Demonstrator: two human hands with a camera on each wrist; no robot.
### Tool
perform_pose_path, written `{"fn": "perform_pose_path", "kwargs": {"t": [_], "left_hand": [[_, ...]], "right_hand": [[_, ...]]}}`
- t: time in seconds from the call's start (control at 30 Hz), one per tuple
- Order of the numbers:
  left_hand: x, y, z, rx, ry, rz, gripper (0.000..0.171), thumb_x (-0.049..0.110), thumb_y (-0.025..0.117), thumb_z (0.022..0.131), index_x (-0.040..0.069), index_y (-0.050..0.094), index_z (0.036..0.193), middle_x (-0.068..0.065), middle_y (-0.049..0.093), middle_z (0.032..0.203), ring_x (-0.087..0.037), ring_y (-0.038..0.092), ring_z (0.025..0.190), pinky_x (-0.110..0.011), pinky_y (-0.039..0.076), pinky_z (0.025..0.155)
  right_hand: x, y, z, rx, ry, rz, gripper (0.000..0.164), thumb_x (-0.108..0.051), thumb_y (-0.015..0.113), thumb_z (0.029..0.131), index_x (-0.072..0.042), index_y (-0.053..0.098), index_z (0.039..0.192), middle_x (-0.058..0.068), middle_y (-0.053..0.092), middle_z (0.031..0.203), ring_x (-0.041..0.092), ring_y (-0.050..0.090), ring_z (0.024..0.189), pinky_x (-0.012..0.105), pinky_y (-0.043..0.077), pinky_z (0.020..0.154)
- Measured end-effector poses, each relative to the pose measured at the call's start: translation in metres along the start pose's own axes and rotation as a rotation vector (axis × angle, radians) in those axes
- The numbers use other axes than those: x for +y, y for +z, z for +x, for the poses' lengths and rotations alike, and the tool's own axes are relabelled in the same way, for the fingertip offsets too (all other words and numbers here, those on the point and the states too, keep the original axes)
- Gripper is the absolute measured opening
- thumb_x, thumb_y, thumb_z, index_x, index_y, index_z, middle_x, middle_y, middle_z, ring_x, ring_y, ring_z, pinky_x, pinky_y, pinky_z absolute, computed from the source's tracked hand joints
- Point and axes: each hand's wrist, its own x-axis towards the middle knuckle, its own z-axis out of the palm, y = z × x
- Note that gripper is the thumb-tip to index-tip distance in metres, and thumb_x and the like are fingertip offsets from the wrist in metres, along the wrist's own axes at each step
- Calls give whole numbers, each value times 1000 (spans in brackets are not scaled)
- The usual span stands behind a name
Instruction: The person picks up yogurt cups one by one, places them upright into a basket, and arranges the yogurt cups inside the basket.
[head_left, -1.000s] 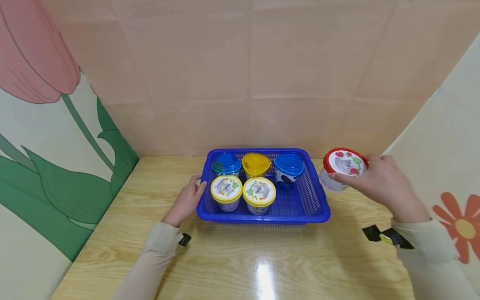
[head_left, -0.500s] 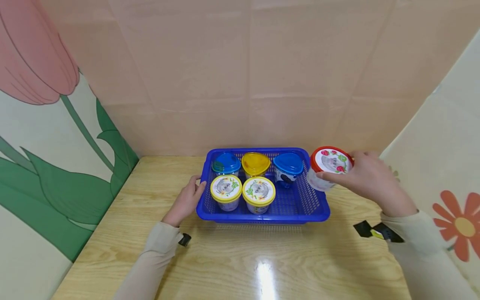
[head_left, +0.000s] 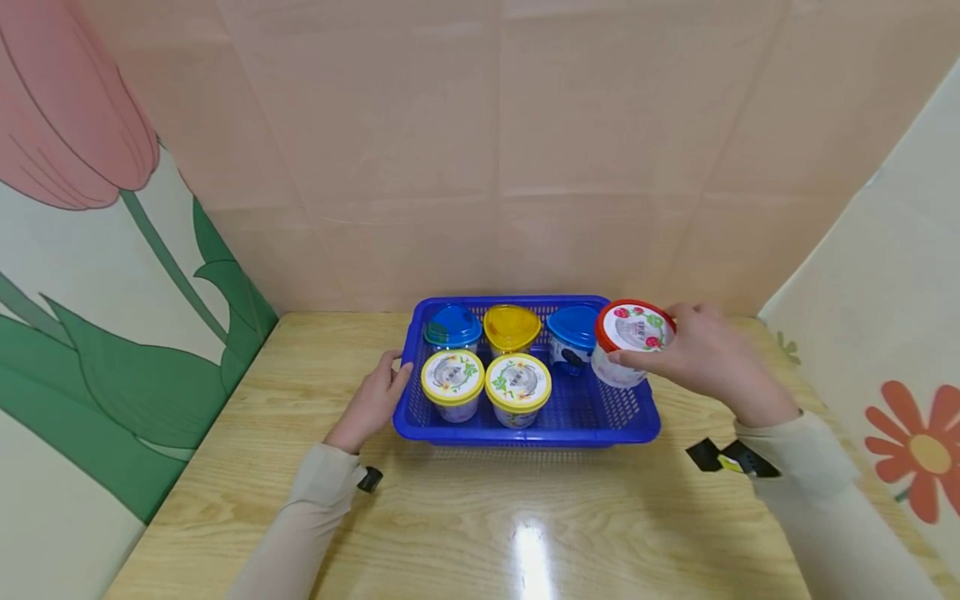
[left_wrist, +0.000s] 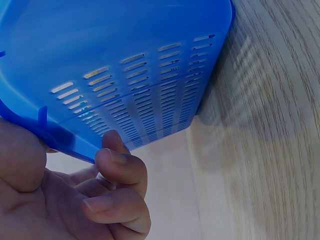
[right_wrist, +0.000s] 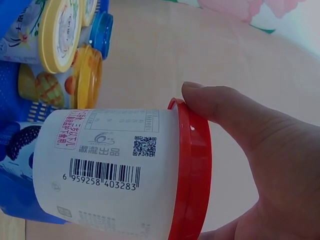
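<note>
My right hand grips a white tub with a red-rimmed lid by the lid, over the right side of a blue plastic basket. In the right wrist view the thumb is at the edge of the red lid, and the tub shows a barcode. My left hand holds the basket's left rim, thumb at the rim and fingers curled outside the slotted wall. Inside the basket, two yellow-rimmed tubs stand in front: one on the left, one nearer the middle.
Behind them in the basket are a blue-lidded cup, a yellow-lidded cup and another blue-lidded cup. The basket stands on a wooden table against a beige backdrop. Flower-printed panels flank the sides.
My right hand has carried the red-lidded tub leftward, from beside the basket to over its right side. The left hand and the basket have stayed in place.
</note>
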Motion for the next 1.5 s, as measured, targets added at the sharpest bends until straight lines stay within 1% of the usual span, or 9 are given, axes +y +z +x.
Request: {"fn": "perform_pose_path", "kwargs": {"t": [0.37, 0.6, 0.77, 0.93, 1.03, 1.13, 1.23, 1.4, 1.5], "left_hand": [[-1, 0, 0, -2, -6, -16, 50, 34, 38, 109, 1, 37, 147, -13, 66, 96, -21, 64, 81, -34, 51, 68], [-2, 0, 0, 2, -3, -19, 50, 34, 38, 109, 1, 37, 147, -13, 65, 96, -21, 64, 80, -34, 51, 68], [-1, 0, 0, -2, -6, -15, 51, 35, 38, 109, 1, 37, 147, -13, 66, 97, -21, 64, 81, -34, 52, 68], [-2, 0, 0, -5, -10, -22, 52, 36, 37, 109, 1, 37, 148, -13, 66, 96, -21, 64, 80, -34, 52, 67], [-2, 0, 0, 1, -5, -18, 51, 35, 37, 109, 0, 37, 147, -13, 65, 95, -21, 64, 80, -34, 51, 67], [-2, 0, 0, 3, 0, -9, 51, 35, 38, 109, 1, 38, 147, -13, 66, 95, -21, 64, 81, -34, 51, 68], [-3, 0, 0, 3, 1, -7, 51, 35, 38, 109, 1, 38, 147, -13, 65, 96, -22, 64, 81, -34, 51, 68], [-2, 0, 0, -1, 0, -11, 51, 35, 38, 109, 1, 38, 147, -13, 65, 96, -21, 64, 81, -34, 51, 68], [-2, 1, -1, -2, -2, -14, 51, 37, 37, 109, 2, 38, 147, -13, 65, 96, -21, 64, 80, -33, 51, 67]], "right_hand": [[-5, 9, 3, -27, -11, 9, 122, -86, 67, 65, 11, 44, 137, 31, 45, 123, 40, 52, 95, 39, 49, 64], [-13, 14, 3, -33, -37, -11, 120, -86, 67, 64, 9, 47, 134, 29, 47, 122, 36, 55, 90, 37, 48, 63], [-15, 19, 5, -46, -50, -16, 117, -84, 70, 65, 12, 49, 130, 28, 48, 118, 35, 57, 87, 37, 50, 62], [-17, 22, 9, -60, -56, -18, 116, -82, 71, 66, 12, 50, 129, 29, 47, 124, 36, 57, 91, 42, 53, 68], [-18, 23, 12, -79, -66, -29, 115, -80, 72, 66, 13, 50, 129, 31, 47, 124, 37, 57, 91, 43, 54, 69], [-19, 24, 16, -113, -74, -43, 114, -78, 74, 66, 14, 51, 127, 32, 47, 122, 35, 58, 88, 42, 54, 67], [-20, 25, 20, -146, -86, -59, 109, -76, 76, 66, 14, 53, 122, 31, 48, 115, 33, 58, 83, 39, 53, 65], [-21, 28, 25, -182, -114, -85, 91, -71, 78, 68, 7, 59, 111, 19, 58, 99, 30, 54, 86, 37, 51, 64], [-21, 30, 28, -215, -118, -93, 84, -68, 79, 70, 4, 60, 108, 14, 61, 96, 29, 54, 88, 35, 51, 64]]}}
